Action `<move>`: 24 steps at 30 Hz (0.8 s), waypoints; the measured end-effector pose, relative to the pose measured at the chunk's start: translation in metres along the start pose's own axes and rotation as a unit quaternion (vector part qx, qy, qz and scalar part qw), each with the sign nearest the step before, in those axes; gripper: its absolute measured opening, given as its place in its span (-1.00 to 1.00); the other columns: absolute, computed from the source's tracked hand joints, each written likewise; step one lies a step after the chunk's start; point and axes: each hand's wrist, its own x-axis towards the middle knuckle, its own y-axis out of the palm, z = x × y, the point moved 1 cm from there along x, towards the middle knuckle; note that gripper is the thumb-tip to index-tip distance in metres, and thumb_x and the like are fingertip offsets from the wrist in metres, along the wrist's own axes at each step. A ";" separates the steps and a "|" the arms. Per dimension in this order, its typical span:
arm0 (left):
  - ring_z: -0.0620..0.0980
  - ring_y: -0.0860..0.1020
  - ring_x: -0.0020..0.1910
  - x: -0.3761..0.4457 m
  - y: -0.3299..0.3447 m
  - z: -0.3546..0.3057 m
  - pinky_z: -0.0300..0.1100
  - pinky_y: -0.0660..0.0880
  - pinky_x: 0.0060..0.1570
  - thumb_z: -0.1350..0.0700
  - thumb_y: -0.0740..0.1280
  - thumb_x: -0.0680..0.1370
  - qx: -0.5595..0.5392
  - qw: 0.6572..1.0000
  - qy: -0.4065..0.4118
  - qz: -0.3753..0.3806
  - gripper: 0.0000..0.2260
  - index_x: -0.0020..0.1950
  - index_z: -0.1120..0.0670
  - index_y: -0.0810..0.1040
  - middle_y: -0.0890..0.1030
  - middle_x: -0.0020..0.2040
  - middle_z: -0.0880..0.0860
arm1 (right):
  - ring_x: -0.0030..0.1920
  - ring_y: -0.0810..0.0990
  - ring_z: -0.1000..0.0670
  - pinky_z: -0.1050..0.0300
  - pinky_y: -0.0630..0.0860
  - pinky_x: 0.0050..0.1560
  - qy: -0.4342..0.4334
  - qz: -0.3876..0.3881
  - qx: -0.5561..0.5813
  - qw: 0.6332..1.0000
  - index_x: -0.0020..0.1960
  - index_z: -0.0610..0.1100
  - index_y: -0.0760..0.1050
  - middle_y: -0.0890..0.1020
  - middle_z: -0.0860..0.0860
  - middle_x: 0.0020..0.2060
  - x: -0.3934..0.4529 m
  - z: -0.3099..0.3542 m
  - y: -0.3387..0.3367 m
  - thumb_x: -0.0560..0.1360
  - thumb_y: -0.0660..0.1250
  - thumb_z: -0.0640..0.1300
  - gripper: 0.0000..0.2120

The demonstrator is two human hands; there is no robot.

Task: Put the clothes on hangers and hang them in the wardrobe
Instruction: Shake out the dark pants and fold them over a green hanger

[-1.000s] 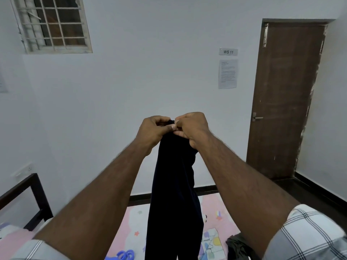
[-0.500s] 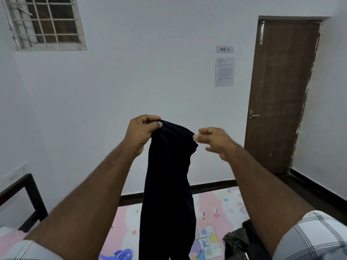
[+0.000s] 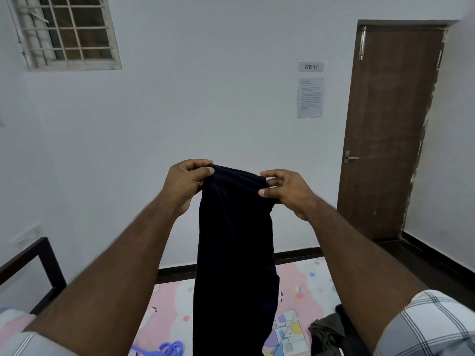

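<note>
Two hands held one dark garment [image 3: 235, 253] above the bed [image 3: 169, 304]; the left hand [image 3: 186, 183] pinched its top edge with curled fingers; the right hand [image 3: 285, 191] pinched the opposite corner (fingers partly spread); one blue hanger [image 3: 167, 348] lay below.

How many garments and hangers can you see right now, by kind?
Dark navy garment, held up by left hand and right hand: 1
Dark olive garment lying on the bed: 1
Blue hangers, overlapping at the frame edge, number unclear: at least 1
Total: at least 3
</note>
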 end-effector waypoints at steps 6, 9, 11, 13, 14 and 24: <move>-0.03 0.66 -0.06 -0.002 -0.003 0.003 -0.23 0.59 -0.08 0.31 0.41 0.54 -0.009 1.000 -0.011 0.004 -0.83 0.12 0.21 0.66 0.69 -0.02 0.11 | 0.08 0.69 -0.14 -0.05 0.66 0.05 0.012 0.095 -0.037 0.995 0.31 0.04 0.56 0.58 -0.07 0.20 -0.004 -0.005 0.008 0.41 0.52 -0.38 -0.44; -0.02 0.66 -0.05 -0.003 -0.007 0.003 -0.20 0.60 -0.04 0.31 0.41 0.54 -0.009 1.000 -0.010 -0.002 -0.83 0.11 0.20 0.67 0.69 -0.01 0.11 | 0.01 0.71 -0.18 0.06 0.66 -0.02 0.002 0.082 -0.052 0.995 0.10 -0.11 0.63 0.60 -0.20 0.17 -0.006 -0.005 0.009 0.40 0.53 -0.38 -0.67; -0.01 0.66 -0.05 -0.003 -0.010 0.003 -0.18 0.60 -0.01 0.31 0.42 0.54 -0.008 1.000 -0.011 -0.007 -0.83 0.11 0.20 0.67 0.69 -0.01 0.12 | -0.02 0.72 -0.17 0.10 0.63 -0.02 -0.001 0.072 -0.072 0.995 0.05 -0.14 0.62 0.63 -0.19 0.13 -0.006 -0.005 0.007 0.38 0.56 -0.34 -0.71; 0.00 0.65 -0.04 -0.004 -0.012 0.003 -0.17 0.60 0.00 0.31 0.42 0.54 -0.011 1.000 -0.013 -0.011 -0.84 0.10 0.20 0.67 0.69 0.00 0.12 | -0.01 0.72 -0.14 0.05 0.61 0.07 -0.005 0.072 -0.103 0.992 0.04 -0.12 0.62 0.66 -0.14 0.09 -0.006 -0.005 0.007 0.35 0.60 -0.27 -0.69; 0.00 0.65 -0.04 -0.005 -0.012 0.003 -0.17 0.61 0.00 0.32 0.42 0.54 -0.014 1.000 -0.015 -0.012 -0.84 0.10 0.20 0.67 0.69 0.00 0.12 | 0.00 0.72 -0.13 0.01 0.61 0.13 -0.008 0.072 -0.110 0.991 0.03 -0.11 0.62 0.68 -0.13 0.07 -0.006 -0.005 0.007 0.34 0.61 -0.25 -0.69; -0.02 0.61 -0.11 -0.012 -0.018 0.004 -0.19 0.58 -0.06 0.30 0.40 0.55 -0.041 0.999 -0.029 -0.009 -0.82 0.13 0.21 0.65 0.65 -0.06 0.11 | 0.02 0.70 -0.09 0.04 0.66 -0.03 -0.013 0.004 0.036 0.999 0.26 0.03 0.54 0.63 -0.14 0.10 -0.013 -0.003 0.015 0.44 0.51 -0.33 -0.52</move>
